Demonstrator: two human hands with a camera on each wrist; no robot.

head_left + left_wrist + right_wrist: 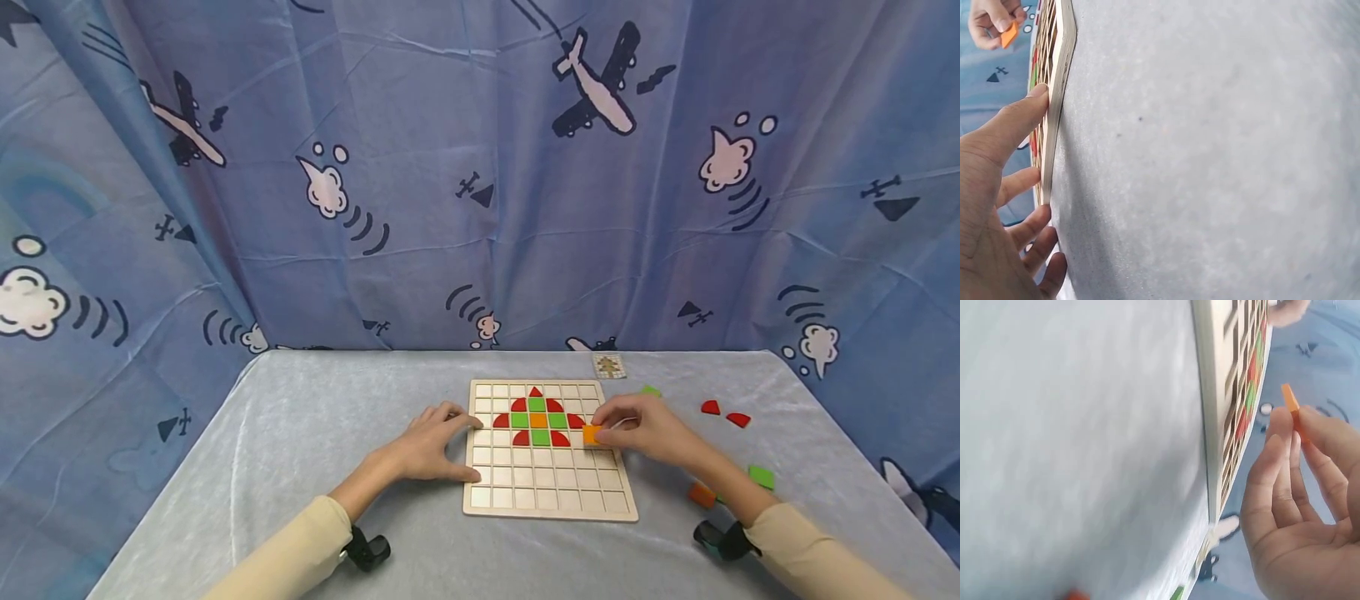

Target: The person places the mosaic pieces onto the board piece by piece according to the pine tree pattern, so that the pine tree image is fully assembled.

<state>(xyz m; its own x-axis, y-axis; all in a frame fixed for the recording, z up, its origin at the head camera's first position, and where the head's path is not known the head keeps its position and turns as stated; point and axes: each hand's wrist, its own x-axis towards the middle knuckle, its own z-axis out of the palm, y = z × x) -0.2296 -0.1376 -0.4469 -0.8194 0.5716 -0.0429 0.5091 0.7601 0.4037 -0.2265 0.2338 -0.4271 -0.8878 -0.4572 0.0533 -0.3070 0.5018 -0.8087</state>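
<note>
A wooden grid board [555,500] lies on the cloth-covered table, with a cluster of coloured tiles in its upper half. Green squares surround an orange centre square [538,421]; red quarter-round tiles flank them and a red triangle [536,392] tops the cluster. My left hand [429,446] rests at the board's left edge, thumb and fingers spread loosely along the rim. In the right hand [647,427], thumb and fingertips pinch an orange square tile [1291,399] above the board's right side. The left wrist view also catches that pinched orange tile [1009,35] beyond the board.
Right of the board lie two red quarter-round tiles [738,419]. A green square [761,477] and an orange square [702,495] lie near the right forearm, another green tile [651,390] behind the right hand. A small pattern card [609,365] sits behind the board, before a blue curtain [420,208].
</note>
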